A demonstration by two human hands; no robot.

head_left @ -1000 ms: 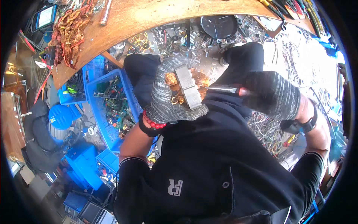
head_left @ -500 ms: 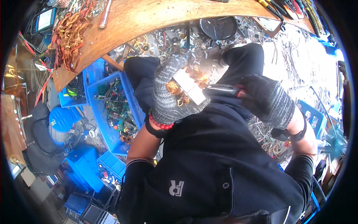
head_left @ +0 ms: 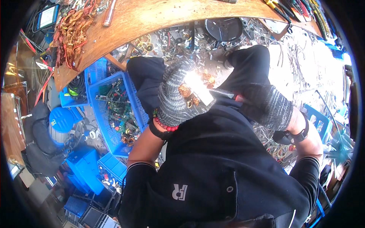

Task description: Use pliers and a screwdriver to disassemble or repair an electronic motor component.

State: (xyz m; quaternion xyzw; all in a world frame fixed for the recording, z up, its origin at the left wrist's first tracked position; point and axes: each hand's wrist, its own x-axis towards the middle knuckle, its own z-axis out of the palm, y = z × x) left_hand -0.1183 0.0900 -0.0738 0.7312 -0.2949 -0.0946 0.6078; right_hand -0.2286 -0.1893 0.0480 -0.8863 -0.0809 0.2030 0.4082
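My left hand [head_left: 171, 97], in a grey knitted glove, is closed around a pale, shiny rectangular metal block [head_left: 200, 90] above my lap. Copper wire windings [head_left: 185, 91] bulge from its side, and loose copper strands [head_left: 208, 78] stick out at the far side. In my right hand [head_left: 269, 107], also gloved, is a slim metal hand tool [head_left: 223, 92] with a red part by the fingers. Its tip points left and meets or nearly meets the block's right end; glare and blur hide whether they touch. The tool's exact kind cannot be made out.
A wooden bench [head_left: 152, 21] curves across the far side, bearing a heap of copper scraps [head_left: 72, 36] and hand tools [head_left: 281, 9]. At left stands a blue crate [head_left: 97, 117] of circuit-board scrap. A black round pan [head_left: 223, 29] and cut wires [head_left: 300, 64] lie on the floor.
My right hand has shifted slightly left and turned, with the tool still in it. The block has tilted a little in my left hand and now catches bright glare.
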